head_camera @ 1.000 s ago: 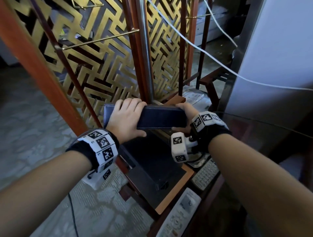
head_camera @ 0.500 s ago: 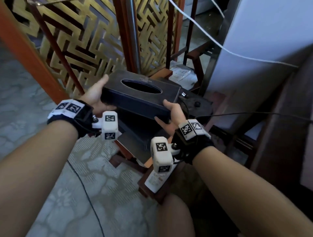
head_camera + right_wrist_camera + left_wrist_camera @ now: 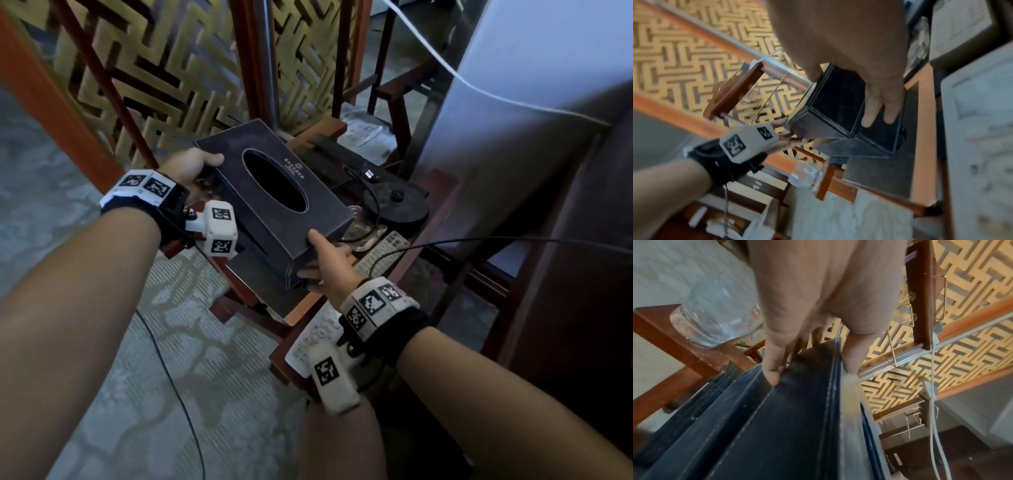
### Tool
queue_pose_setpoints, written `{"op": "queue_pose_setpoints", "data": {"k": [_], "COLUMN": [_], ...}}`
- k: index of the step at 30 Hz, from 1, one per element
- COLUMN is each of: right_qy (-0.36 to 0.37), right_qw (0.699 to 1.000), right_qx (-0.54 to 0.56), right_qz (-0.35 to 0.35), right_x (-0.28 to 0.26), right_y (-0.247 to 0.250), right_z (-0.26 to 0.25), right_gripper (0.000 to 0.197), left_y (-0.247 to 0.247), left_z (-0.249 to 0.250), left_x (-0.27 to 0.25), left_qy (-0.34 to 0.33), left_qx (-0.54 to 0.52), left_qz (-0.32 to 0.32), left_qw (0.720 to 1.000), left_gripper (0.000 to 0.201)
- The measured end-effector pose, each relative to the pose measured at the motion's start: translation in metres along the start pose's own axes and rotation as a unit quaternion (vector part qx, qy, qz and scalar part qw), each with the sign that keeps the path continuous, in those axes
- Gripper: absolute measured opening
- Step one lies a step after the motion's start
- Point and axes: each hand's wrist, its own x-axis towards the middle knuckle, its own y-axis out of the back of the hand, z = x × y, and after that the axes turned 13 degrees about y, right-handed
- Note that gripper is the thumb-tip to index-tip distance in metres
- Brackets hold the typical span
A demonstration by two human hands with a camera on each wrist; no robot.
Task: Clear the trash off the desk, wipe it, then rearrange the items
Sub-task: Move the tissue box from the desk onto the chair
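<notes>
Tissue box (image 3: 274, 202), black, white stitching, held in the air above the desk (image 3: 308, 301) between both hands. Oval slot faces up, toward the head camera. Long axis runs diagonally: far end up-left toward the gold lattice screen (image 3: 164, 85), near end down-right toward the person. Top face tilts slightly; the near end sits lower in the head view.

Left hand (image 3: 191, 168) grips the far end: thumb on the top edge, fingers curled under. Left wrist view confirms it: fingers (image 3: 774, 369) along the lower seam, thumb on the opposite edge, box (image 3: 787, 426) running away from the camera. Right hand (image 3: 329, 263) grips the near end: thumb up on the top edge, fingers wrapped round the end face. In the right wrist view the fingers (image 3: 879, 110) lie flat over one face of the box (image 3: 834, 105).

On the desk beyond the box: kettle base (image 3: 397, 202) with cord, a glass object (image 3: 363, 229) just beside the box's near corner, a grey remote (image 3: 380, 253) right of it, a white remote (image 3: 315, 339) near the right wrist.

Versus 0.5 s ago: the long axis lay roughly left–right then; it has since turned to the diagonal. Versus 1.0 s ago: the side faced the camera, slot out of sight; the slot now faces up. Both hands keep the same ends.
</notes>
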Motion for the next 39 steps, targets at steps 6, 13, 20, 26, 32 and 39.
{"op": "queue_pose_setpoints", "data": {"k": [6, 13, 20, 26, 32, 39], "right_qy": [0.012, 0.002, 0.086, 0.156, 0.238, 0.296], "right_qw": [0.992, 0.990, 0.966, 0.899, 0.847, 0.838], "right_qx": [-0.119, -0.134, -0.245, -0.401, -0.474, -0.458], "right_qz": [-0.031, -0.033, -0.019, -0.083, -0.042, -0.027], "right_x": [0.002, 0.000, -0.026, -0.075, -0.137, -0.205], "right_y": [0.009, 0.008, 0.015, 0.036, 0.075, 0.113], "right_z": [-0.011, -0.013, -0.044, -0.093, -0.149, -0.177], "right_gripper": [0.080, 0.092, 0.060, 0.033, 0.028, 0.027], "left_y": [0.012, -0.004, -0.037, -0.075, -0.105, -0.135], "left_z": [-0.021, -0.010, -0.002, 0.021, 0.042, 0.046], "left_x": [0.029, 0.004, -0.064, -0.148, -0.228, -0.298], "left_qy": [0.034, -0.030, -0.146, -0.269, -0.350, -0.410], "left_qx": [0.016, 0.102, 0.283, 0.445, 0.511, 0.471], "left_qz": [0.085, 0.203, 0.258, 0.198, 0.187, 0.163], "left_qw": [0.996, 0.973, 0.912, 0.831, 0.762, 0.764], "left_gripper": [0.004, 0.038, 0.037, 0.023, 0.035, 0.033]}}
